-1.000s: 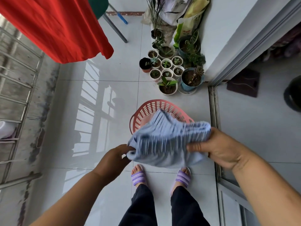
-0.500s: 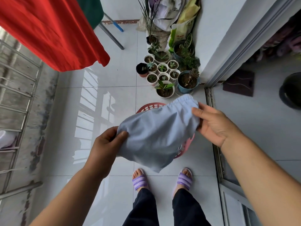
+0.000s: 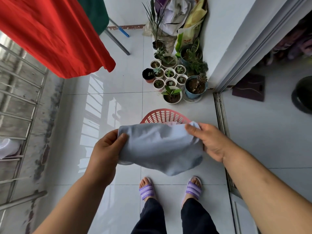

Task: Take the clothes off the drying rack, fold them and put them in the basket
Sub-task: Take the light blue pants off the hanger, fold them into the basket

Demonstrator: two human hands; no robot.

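Mid-fold: my left hand (image 3: 108, 149) and right hand (image 3: 209, 142) each pinch an upper corner of a pale blue garment (image 3: 160, 146) above the pink basket (image 3: 165, 115), which seemingly holds something pale. The red cloth (image 3: 55, 36) and green garment (image 3: 94, 12) hang waiting.

Pale blue cloth (image 3: 160, 147); pink perforated basket (image 3: 164, 116); red garment (image 3: 55, 36); purple striped sandals (image 3: 146, 190).

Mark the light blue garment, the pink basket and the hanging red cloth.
light blue garment (image 3: 160, 146): head view, middle of the fabric.
pink basket (image 3: 166, 116): head view, perforated far wall.
red cloth (image 3: 55, 36): head view, middle of the hanging fabric.
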